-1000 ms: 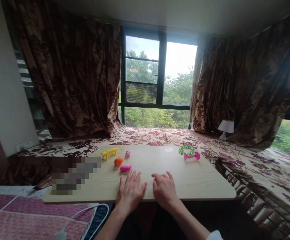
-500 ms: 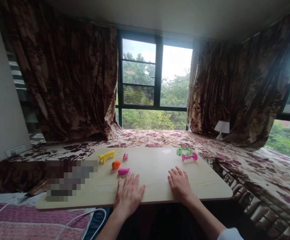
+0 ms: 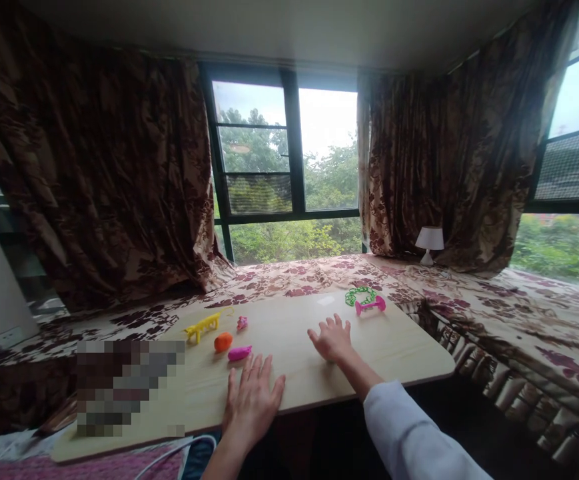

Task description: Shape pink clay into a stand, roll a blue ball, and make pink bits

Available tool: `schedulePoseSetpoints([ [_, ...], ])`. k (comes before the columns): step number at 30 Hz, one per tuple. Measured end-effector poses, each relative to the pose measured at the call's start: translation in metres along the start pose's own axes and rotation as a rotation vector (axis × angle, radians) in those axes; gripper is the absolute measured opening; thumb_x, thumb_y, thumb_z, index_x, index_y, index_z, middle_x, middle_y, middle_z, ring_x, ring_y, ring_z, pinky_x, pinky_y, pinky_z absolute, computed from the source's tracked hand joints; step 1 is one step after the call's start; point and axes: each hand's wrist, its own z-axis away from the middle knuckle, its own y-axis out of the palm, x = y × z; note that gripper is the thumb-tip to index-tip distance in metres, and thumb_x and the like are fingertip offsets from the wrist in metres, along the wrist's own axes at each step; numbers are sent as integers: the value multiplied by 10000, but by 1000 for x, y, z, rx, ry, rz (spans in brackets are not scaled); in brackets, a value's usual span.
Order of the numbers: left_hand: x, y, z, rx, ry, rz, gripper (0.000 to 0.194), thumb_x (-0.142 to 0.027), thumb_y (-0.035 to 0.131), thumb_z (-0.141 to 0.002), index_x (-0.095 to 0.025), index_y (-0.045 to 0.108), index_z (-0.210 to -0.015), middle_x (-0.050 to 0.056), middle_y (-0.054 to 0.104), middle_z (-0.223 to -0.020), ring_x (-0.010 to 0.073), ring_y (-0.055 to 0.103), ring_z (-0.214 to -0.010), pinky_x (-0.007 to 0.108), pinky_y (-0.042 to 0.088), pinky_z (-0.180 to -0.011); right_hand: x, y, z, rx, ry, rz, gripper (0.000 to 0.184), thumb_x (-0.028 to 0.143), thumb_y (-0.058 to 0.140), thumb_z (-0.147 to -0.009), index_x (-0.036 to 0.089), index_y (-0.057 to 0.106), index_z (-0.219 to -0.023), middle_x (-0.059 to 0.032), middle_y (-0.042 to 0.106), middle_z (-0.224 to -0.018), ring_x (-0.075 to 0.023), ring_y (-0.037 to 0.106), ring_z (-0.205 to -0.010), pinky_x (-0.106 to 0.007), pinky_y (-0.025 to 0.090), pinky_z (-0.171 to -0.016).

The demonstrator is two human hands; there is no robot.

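My left hand (image 3: 253, 395) lies flat on the pale wooden table (image 3: 289, 373), fingers spread, its tips close to a magenta elongated toy (image 3: 240, 353). Farther forward, my right hand (image 3: 332, 339) hovers over or rests lightly on the tabletop with fingers apart and nothing in them. Beyond the magenta toy are an orange rounded piece (image 3: 223, 342), a small pink figure (image 3: 242, 323) and a yellow four-legged animal toy (image 3: 202, 327) with a thin curled tail. At the far right, a pink dumbbell-shaped piece (image 3: 370, 306) sits against a green openwork ring (image 3: 360, 296).
A pixelated patch (image 3: 124, 387) hides something on the table's left side. A small white lamp (image 3: 429, 244) stands on the flowered ledge behind. A white cable (image 3: 174, 453) loops below the near left edge.
My right hand has moved right, then forward across the table, its fingers spreading. My left hand stays flat near the magenta toy. The view has turned to the right and tilted.
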Motion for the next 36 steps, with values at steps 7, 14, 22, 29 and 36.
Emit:
schedulePoseSetpoints([
  [7, -1, 2, 0, -29, -11, 11, 519, -458, 341, -830, -166, 493, -1231, 127, 475, -1304, 294, 316, -1265, 544, 153, -1029, -23, -7, 80, 30, -114, 13, 393, 254, 310, -887, 235, 435, -1259, -48, 357, -1386, -220, 213, -1301, -436, 151, -1029],
  [14, -2, 3, -1, -20, 12, -31, 515, -468, 324, -835, -175, 507, -1217, 127, 485, -1295, 295, 324, -1261, 541, 195, -1013, 25, 4, 61, -30, -188, -21, 366, 361, 367, -873, 182, 540, -1142, -94, 430, -1330, -245, 207, -1297, -453, 63, -1042],
  [22, -2, 3, -1, -10, 13, -16, 517, -449, 333, -839, -155, 479, -1239, 130, 472, -1306, 295, 291, -1277, 544, 163, -1024, -22, -1, 10, 19, -14, -36, 381, 377, 336, -893, 160, 562, -1111, -142, 431, -1311, -280, 289, -1245, -481, 187, -974],
  [29, -4, 1, -1, 8, 3, -20, 518, -451, 326, -842, -153, 479, -1238, 139, 470, -1305, 302, 297, -1273, 561, 169, -1018, -19, -11, 88, 7, -194, -42, 411, 327, 283, -905, 235, 398, -1290, -33, 333, -1402, -212, 205, -1303, -407, 124, -1040],
  [36, -5, -1, -1, 17, 28, -52, 518, -460, 306, -851, -156, 486, -1230, 137, 478, -1298, 308, 302, -1268, 570, 184, -1006, 31, 2, 42, 18, -157, -48, 402, 411, 318, -883, 203, 528, -1155, -77, 450, -1313, -236, 208, -1294, -458, 71, -1038],
])
